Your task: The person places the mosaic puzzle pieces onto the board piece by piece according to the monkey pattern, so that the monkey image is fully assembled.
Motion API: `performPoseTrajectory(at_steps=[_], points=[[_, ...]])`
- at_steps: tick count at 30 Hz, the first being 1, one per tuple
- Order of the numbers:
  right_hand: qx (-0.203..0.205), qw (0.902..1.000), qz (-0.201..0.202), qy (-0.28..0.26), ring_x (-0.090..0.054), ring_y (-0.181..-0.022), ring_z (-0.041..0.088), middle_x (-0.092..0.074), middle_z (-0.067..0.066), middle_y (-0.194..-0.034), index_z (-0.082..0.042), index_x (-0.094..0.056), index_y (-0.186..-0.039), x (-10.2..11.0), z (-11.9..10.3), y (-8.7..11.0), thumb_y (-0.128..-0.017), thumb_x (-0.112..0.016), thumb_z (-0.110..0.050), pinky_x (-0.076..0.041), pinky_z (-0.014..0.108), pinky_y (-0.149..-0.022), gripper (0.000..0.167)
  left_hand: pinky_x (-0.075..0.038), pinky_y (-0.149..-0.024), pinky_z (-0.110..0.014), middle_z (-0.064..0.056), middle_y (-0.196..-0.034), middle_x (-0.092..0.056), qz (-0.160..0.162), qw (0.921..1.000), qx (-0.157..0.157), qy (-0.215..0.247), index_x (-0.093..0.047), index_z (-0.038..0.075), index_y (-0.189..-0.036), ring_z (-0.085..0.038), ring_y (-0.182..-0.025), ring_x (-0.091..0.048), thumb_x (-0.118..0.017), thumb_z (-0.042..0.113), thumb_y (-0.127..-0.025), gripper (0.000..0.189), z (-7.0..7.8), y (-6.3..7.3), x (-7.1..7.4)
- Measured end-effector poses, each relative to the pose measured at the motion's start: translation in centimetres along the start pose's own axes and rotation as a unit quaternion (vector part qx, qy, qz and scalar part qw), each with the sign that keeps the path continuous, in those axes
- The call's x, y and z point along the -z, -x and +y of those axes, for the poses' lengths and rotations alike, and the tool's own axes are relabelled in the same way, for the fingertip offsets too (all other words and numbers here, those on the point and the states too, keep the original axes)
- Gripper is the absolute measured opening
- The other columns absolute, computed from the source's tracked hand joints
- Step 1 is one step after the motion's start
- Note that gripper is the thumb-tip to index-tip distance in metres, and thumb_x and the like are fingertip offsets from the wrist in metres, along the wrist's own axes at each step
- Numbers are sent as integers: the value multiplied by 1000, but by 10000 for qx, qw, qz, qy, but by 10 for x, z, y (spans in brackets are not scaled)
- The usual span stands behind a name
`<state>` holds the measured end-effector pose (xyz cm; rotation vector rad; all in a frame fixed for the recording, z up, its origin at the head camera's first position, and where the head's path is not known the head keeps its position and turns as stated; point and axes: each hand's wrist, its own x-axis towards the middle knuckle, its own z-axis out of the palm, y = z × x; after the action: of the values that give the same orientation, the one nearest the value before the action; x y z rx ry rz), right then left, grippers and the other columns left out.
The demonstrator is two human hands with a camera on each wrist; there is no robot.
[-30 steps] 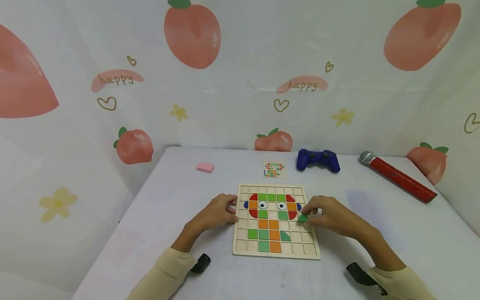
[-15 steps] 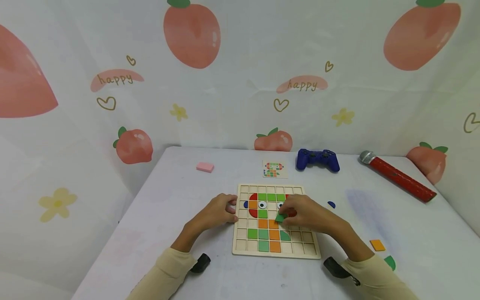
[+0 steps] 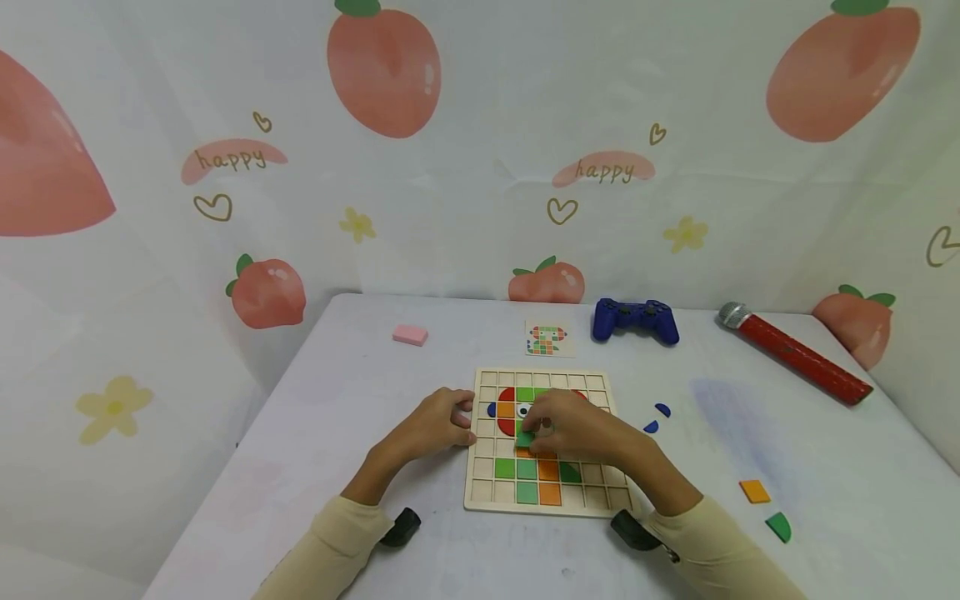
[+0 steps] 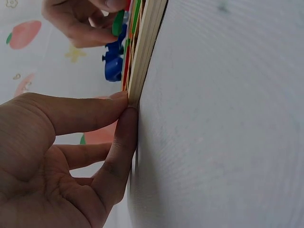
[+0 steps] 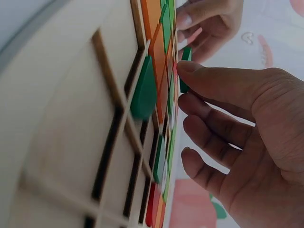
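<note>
A wooden grid board (image 3: 482, 489) lies on the table, part-filled with red, orange and green tiles forming a face and body. My left hand (image 3: 433, 427) grips its left edge; in the left wrist view the thumb and a finger meet at the wooden side (image 4: 148, 47). Pinched between thumb and index finger of my right hand (image 3: 581, 427) is a green tile (image 3: 524, 438), close over the board's middle, near the face's left eye. The right wrist view shows this green tile (image 5: 185, 59) edge-on at the fingertips. My right hand hides part of the face.
Right of the board lie two blue half-round pieces (image 3: 662, 409), an orange square (image 3: 754, 491) and a green quarter-round piece (image 3: 779, 526). Farther back are a pattern card (image 3: 550, 339), a pink block (image 3: 410, 335), a blue game controller (image 3: 636, 320) and a red microphone (image 3: 797, 354).
My right hand has moved left across the board with the green tile, from its right edge to the middle. Loose pieces on the right have come into view. The left hand stays put.
</note>
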<state>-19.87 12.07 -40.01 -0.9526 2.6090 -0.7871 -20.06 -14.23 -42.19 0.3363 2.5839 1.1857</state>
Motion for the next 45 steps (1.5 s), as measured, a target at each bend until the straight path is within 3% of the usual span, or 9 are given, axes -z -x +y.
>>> performPoseTrajectory(at_steps=[6, 19, 30, 39, 45], points=[[99, 9998, -117, 132, -59, -99, 11, -70, -11, -104, -18, -82, -109, -7, -8, -10, -93, -83, -21, -54, 37, -96, 17, -60, -84, -31, -9, -120, -63, -38, 10000, -1, 3, -58, -8, -145, -17, -99, -66, -83, 0, -85, 65, -1, 0, 1], [301, 9990, -271, 167, -62, -104, 11, -73, -9, -108, -15, -81, -110, -11, -15, -21, -91, -85, -18, -53, 40, -101, 20, -59, -84, -32, -9, -119, -62, -54, 10000, 4, 58, -58, -8, -144, -17, -99, -65, -83, 0, -85, 65, 1, 2, 3], [507, 9977, -426, 145, -59, -97, 7, -72, -13, -101, -16, -84, -106, -14, -14, -25, -93, -81, -14, -54, 33, -95, 13, -60, -85, -32, -9, -118, -62, -92, 9999, -70, 72, -58, -9, -143, -17, -99, -65, -84, 0, -84, 65, -1, 1, 3], [469, 9977, -488, 89, -58, -97, 8, -71, -12, -101, -16, -84, -106, -11, -14, -21, -94, -81, -16, -53, 33, -95, 12, -60, -85, -32, -9, -119, -62, -104, 9999, -44, 82, -58, -8, -144, -18, -100, -65, -83, 0, -85, 65, 0, 1, 2], [385, 9987, -330, -73, -59, -97, 12, -69, -10, -104, -16, -82, -111, -8, -8, -9, -96, -79, -18, -53, 33, -92, 15, -60, -85, -32, -10, -119, -63, -74, 9999, -57, 98, -57, -9, -144, -18, -100, -66, -85, -1, -85, 66, 0, 1, 3]])
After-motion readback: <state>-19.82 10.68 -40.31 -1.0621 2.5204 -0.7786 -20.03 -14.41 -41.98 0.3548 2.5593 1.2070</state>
